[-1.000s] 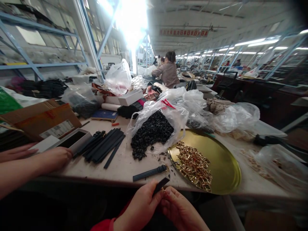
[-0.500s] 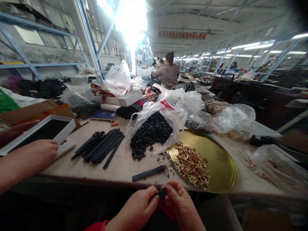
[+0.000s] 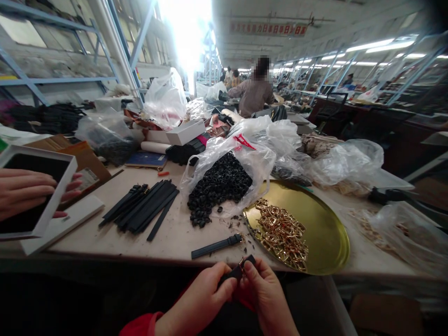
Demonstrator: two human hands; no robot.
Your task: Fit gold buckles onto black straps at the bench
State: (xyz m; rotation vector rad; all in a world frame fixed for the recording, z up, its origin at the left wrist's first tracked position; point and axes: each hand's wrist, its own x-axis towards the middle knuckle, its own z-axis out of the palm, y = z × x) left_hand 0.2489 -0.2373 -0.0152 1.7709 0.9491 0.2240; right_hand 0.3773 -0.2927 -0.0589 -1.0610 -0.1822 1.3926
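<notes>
Just below the table's front edge, my left hand (image 3: 201, 298) and my right hand (image 3: 264, 294) meet, both pinched on one short black strap (image 3: 241, 270) with a small gold buckle at its tip. Another black strap (image 3: 217, 246) with a loop lies on the table right above them. A round gold tray (image 3: 322, 233) to the right holds a heap of gold buckles (image 3: 282, 233). An open plastic bag spills small black loops (image 3: 219, 186). A bundle of black straps (image 3: 143, 211) lies to the left.
At the far left a co-worker's hands (image 3: 24, 191) hold a white box with a black inside (image 3: 33, 189) over its white lid (image 3: 63, 224). Cardboard, plastic bags (image 3: 345, 165) and boxes crowd the table's back. A person sits further down the line.
My hands drew the strap closer together and turned it, the buckle now at its tip. The co-worker lifted the white box off the table and tilted it up.
</notes>
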